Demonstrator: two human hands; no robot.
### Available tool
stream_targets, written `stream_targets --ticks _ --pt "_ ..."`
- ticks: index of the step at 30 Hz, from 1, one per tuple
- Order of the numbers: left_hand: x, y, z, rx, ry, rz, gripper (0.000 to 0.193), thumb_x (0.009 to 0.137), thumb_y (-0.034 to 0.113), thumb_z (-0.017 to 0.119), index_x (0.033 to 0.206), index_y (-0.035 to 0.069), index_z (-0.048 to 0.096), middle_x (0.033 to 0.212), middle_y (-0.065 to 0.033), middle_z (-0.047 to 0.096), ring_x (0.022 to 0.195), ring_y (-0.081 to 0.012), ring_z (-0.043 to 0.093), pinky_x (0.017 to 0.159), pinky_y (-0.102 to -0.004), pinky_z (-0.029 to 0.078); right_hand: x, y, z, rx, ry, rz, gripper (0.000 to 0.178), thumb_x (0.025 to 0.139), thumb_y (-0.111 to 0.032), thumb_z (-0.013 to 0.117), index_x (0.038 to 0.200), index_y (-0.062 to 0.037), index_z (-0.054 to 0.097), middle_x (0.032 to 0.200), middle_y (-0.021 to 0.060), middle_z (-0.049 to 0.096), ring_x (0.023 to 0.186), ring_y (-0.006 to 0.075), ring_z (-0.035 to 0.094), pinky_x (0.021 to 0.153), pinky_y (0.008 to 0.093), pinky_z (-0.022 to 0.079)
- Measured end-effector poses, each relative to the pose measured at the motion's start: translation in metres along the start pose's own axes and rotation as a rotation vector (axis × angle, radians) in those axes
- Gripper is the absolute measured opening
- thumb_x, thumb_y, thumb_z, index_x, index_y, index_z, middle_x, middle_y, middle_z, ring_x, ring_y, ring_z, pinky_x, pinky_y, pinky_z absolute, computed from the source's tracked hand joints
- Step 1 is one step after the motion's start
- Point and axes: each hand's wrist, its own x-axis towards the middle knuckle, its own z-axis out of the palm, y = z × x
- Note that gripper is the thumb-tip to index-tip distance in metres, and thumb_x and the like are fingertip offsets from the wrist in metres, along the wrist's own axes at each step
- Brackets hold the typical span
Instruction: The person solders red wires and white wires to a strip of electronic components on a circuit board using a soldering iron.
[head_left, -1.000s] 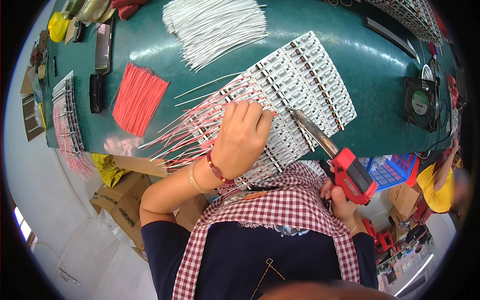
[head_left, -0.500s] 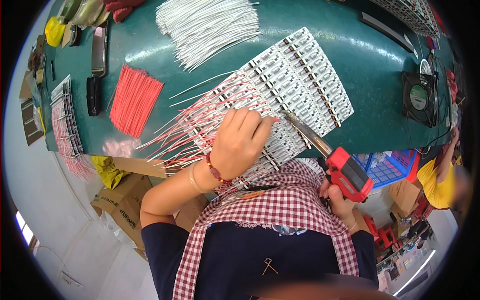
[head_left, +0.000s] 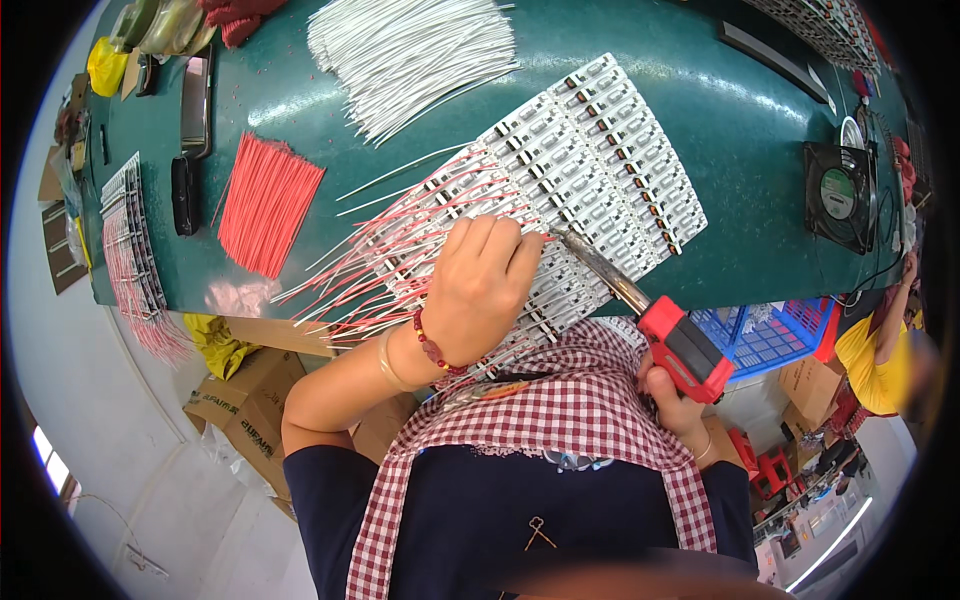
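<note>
A panel of small white circuit boards (head_left: pixel 625 150) lies tilted at the table's near edge, with red and white wires (head_left: pixel 350 290) fanning out from its left part. Over the panel, my left hand (head_left: pixel 482 275) is closed, pinching a red wire (head_left: pixel 547 237) whose end points right. My right hand (head_left: pixel 675 400) grips a red and black soldering iron (head_left: pixel 685 345) from below; most of its fingers are hidden behind the handle. The iron's dark tip meets the board close beside the red wire's end; whether they touch is too small to tell.
Loose white wires (head_left: pixel 420 60) and a bundle of red wires (head_left: pixel 268 205) lie on the green table (head_left: pixel 740 180). A wired panel (head_left: pixel 130 240) rests far left. At right are a black fan (head_left: pixel 838 195), a blue basket (head_left: pixel 770 345) and another person (head_left: pixel 870 365).
The soldering iron has shifted slightly left and down, bringing its tip nearer the red wire's end. My left hand has barely moved and still pinches the wire.
</note>
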Motion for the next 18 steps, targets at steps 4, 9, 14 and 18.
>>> stream_targets --ticks 4,9,14,18 --pt "0.001 0.002 0.000 0.012 0.000 -0.016 0.022 0.070 -0.001 0.063 0.091 0.003 0.068 0.075 -0.0064 0.046 0.071 -0.0226 0.050 0.065 -0.0358 0.039 -0.003 0.005 -0.001 -0.029 -0.004 0.010 0.038 0.097 -0.035 0.062 0.096 0.0028 0.060 0.077 0.0065 0.059 0.064 0.0118 0.053 0.059 0.0265 0.043" --pt "0.004 0.003 0.000 0.007 -0.012 -0.028 0.020 0.070 -0.001 0.063 0.089 0.003 0.067 0.075 -0.0071 0.046 0.073 -0.0234 0.051 0.066 -0.0361 0.041 -0.006 0.004 -0.002 -0.011 0.079 0.031 0.019 0.084 -0.016 0.071 0.096 -0.0010 0.070 0.085 0.0090 0.068 0.075 0.0211 0.067 0.068 0.0324 0.053" --pt "0.003 0.003 0.001 0.033 -0.033 -0.056 0.017 0.070 -0.002 0.063 0.087 0.004 0.066 0.075 -0.0075 0.046 0.073 -0.0243 0.052 0.067 -0.0364 0.041 -0.007 0.009 -0.004 -0.097 0.031 0.028 0.018 0.083 -0.014 0.071 0.095 -0.0009 0.070 0.087 0.0110 0.068 0.074 0.0237 0.066 0.066 0.0328 0.052" --pt "0.005 0.004 0.001 0.029 -0.020 -0.062 0.017 0.070 -0.001 0.064 0.086 0.004 0.067 0.074 -0.0075 0.046 0.072 -0.0244 0.052 0.067 -0.0363 0.041 -0.003 0.012 -0.004 -0.167 0.026 -0.014 0.018 0.082 -0.014 0.071 0.094 -0.0005 0.069 0.087 0.0120 0.068 0.073 0.0246 0.066 0.065 0.0332 0.052"
